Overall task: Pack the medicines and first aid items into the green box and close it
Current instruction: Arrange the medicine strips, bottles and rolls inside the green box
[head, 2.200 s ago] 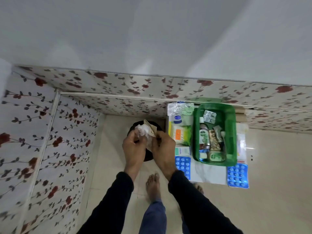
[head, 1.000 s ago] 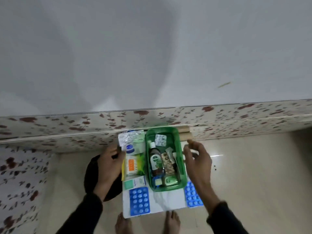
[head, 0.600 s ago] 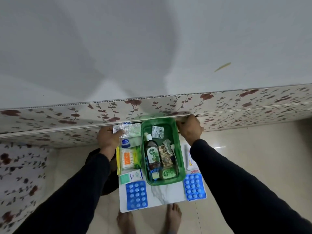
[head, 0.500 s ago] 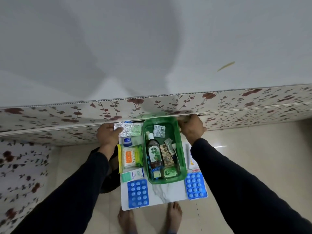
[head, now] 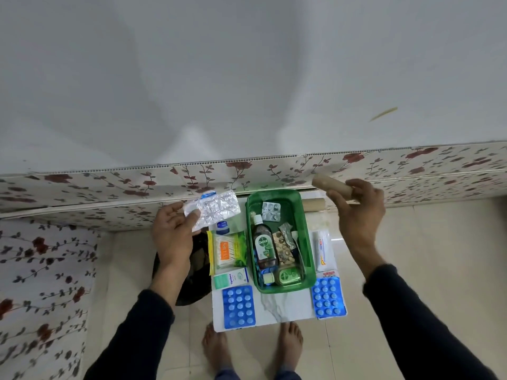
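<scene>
The open green box (head: 307, 237) stands on a small white marble-patterned table (head: 282, 305) and holds a brown Dettol bottle (head: 263, 246), a small silver blister pack (head: 271, 211) and other packets. My left hand (head: 172, 234) holds a silver foil strip pack (head: 212, 208) lifted at the box's upper left. My right hand (head: 356, 212) holds a beige bandage roll (head: 330, 186) above the box's upper right. A second beige roll (head: 314, 204) lies behind the box. Two blue tablet strips (head: 238, 306) (head: 327, 297), a cotton swab pack (head: 227, 250), a teal carton (head: 230, 278) and a white tube box (head: 323, 250) lie around the box.
A floral-patterned panel (head: 109, 185) runs along the wall right behind the table. A black bag (head: 196, 264) sits on the tiled floor to the table's left. My bare feet (head: 215, 344) stand at the table's near edge.
Both hands reached to the back of the table, then lifted away: the left one picked up the foil strip pack, the right one picked up a bandage roll.
</scene>
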